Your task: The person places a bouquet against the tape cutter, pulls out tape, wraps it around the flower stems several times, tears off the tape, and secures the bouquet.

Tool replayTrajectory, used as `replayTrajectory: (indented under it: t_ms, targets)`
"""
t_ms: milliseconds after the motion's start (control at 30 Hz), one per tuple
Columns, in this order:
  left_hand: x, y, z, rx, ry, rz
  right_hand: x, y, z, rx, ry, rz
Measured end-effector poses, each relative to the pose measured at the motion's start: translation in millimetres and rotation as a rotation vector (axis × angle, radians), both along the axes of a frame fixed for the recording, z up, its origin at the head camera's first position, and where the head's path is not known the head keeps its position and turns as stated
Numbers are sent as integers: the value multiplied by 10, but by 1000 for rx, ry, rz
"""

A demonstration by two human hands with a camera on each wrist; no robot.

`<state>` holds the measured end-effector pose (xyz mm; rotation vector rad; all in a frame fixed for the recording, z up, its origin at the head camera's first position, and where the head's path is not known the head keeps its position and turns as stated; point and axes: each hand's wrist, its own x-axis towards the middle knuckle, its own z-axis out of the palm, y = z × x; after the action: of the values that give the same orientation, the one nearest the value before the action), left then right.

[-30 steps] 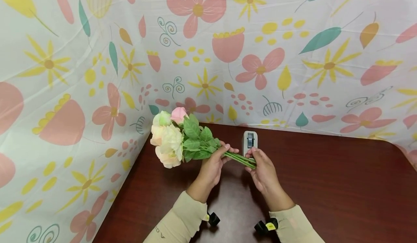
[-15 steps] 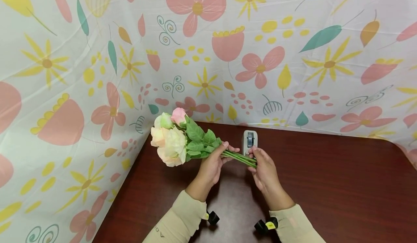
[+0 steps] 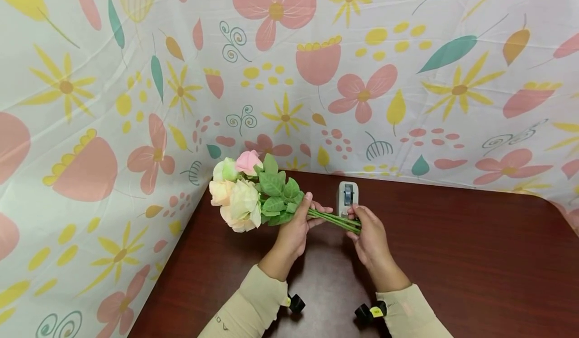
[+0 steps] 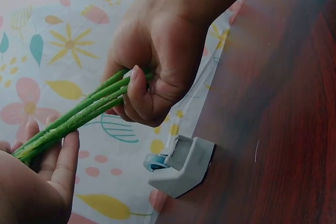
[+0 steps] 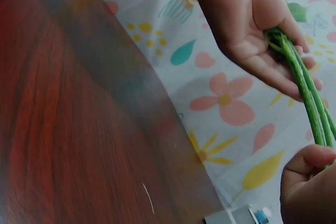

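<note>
A bouquet of pink, cream and pale green roses (image 3: 242,197) is held across both hands, blooms to the left and stems to the right. My left hand (image 3: 293,232) holds it just below the leaves (image 3: 276,192), thumb on top and fingers under the green stems (image 3: 332,219). At the stem ends, my right hand (image 3: 372,237) pinches them between thumb and fingers. The left wrist view shows the bare stems (image 4: 79,114) running from my left palm into the curled right fingers (image 4: 139,98). Behind the right fingertips stands a white tape dispenser (image 3: 342,197).
Below the hands lies a dark red-brown wooden table (image 3: 452,247). A white cloth with floral prints (image 3: 362,142) hangs along its back and left sides. Black wrist cameras sit at both cuffs, the left one (image 3: 296,304) and the right one (image 3: 363,313).
The bouquet has turned a little and shifted slightly right, showing its leaves and blooms differently. My left thumb now points more upward. Both hands keep their hold, and the tape dispenser stays put.
</note>
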<state>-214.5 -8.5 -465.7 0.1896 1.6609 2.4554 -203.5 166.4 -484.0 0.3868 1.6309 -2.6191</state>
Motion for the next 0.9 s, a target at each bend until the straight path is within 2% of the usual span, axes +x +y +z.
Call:
replayTrajectory:
  t_ms: [100,200,333,433,533,667,900]
  targets:
    - [-2,9,1,8,2,15,-5,48,37,148,20,4]
    - [-4,13,4,12,0,26,10,99,105,422,91,12]
    - [-3,18,16,23,-6,29,70,141,210,788,292,68]
    - [-2,25,10,39,-6,26,127,131,254,985,469,156]
    - [8,28,-8,48,-6,24,170,99,249,1152,582,218]
    - [29,31,-31,24,4,31,187,66,207,1306,622,257]
    - [50,55,-73,16,-1,37,181,55,176,1388,615,383]
